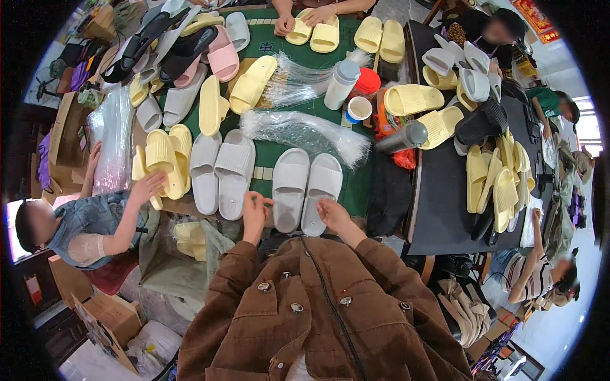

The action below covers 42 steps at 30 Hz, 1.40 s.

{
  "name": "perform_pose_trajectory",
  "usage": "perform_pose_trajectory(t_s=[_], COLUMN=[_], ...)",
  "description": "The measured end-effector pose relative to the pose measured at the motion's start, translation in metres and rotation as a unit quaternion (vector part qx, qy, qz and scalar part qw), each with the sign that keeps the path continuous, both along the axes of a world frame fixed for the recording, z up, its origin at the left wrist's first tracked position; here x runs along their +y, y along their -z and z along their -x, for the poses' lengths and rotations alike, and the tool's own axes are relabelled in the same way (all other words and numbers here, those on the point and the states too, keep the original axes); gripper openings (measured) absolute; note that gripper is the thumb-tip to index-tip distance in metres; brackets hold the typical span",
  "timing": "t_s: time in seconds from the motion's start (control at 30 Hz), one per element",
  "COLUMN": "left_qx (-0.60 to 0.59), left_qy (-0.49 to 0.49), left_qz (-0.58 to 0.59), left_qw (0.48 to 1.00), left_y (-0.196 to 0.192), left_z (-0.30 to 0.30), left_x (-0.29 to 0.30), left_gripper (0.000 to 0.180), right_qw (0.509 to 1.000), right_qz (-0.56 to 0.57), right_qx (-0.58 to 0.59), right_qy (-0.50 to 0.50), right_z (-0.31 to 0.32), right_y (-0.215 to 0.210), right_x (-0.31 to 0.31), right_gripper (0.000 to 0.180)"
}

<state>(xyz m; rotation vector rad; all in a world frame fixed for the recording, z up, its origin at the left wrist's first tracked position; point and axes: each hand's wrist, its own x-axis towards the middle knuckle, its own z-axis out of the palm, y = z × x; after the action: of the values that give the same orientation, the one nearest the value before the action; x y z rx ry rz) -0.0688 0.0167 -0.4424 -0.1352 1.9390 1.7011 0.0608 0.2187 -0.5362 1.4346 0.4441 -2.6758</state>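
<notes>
A pair of grey slide slippers stands side by side in front of me, toes away: the left slipper (291,184) and the right slipper (324,187). My left hand (255,214) is beside the left slipper's outer edge, its fingers loosely bent and apart, nothing visible in them. My right hand (337,218) reaches the right slipper's heel edge with thumb and fingers pinched together; whatever is between them is too small to make out. Another grey pair, with its right-hand slipper (235,171), lies just left of my left hand.
Bundles of clear plastic strands (305,133) lie beyond the slippers. A white bottle (341,84), paper cup (359,109) and grey tumbler (403,136) stand right of them. Yellow slippers (164,159) are piled at left, where a co-worker's hand (149,187) touches them. Another person handles yellow slippers (325,35) opposite.
</notes>
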Motion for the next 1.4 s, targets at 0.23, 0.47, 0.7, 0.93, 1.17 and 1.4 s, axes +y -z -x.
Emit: perform_pose_trajectory(t_s=[0.23, 0.47, 0.7, 0.93, 1.17, 1.4], left_qx=[0.023, 0.052, 0.262, 0.386, 0.391, 0.457], left_qy=[0.119, 0.189, 0.252, 0.308, 0.314, 0.277], left_qz=[0.014, 0.046, 0.169, 0.296, 0.324, 0.359], left_qw=[0.992, 0.980, 0.916, 0.817, 0.802, 0.765], left_y=[0.026, 0.030, 0.059, 0.060, 0.073, 0.088], left_z=[-0.025, -0.027, -0.026, -0.041, -0.039, -0.032], left_x=[-0.003, -0.006, 0.015, 0.042, 0.074, 0.086], left_gripper=[0.010, 0.031, 0.040, 0.079, 0.055, 0.040], right_qw=[0.997, 0.995, 0.959, 0.848, 0.827, 0.817], right_qz=[-0.066, -0.087, -0.246, -0.478, -0.482, -0.428], right_qx=[-0.006, 0.005, 0.012, 0.084, 0.082, 0.060], right_qy=[0.025, -0.049, -0.139, -0.211, -0.276, -0.381], right_z=[0.023, 0.017, 0.022, 0.024, 0.026, 0.030], right_y=[-0.023, -0.016, -0.014, -0.011, -0.019, -0.046], right_x=[-0.011, -0.008, -0.016, -0.030, -0.025, -0.015], right_gripper=[0.015, 0.018, 0.027, 0.044, 0.047, 0.047])
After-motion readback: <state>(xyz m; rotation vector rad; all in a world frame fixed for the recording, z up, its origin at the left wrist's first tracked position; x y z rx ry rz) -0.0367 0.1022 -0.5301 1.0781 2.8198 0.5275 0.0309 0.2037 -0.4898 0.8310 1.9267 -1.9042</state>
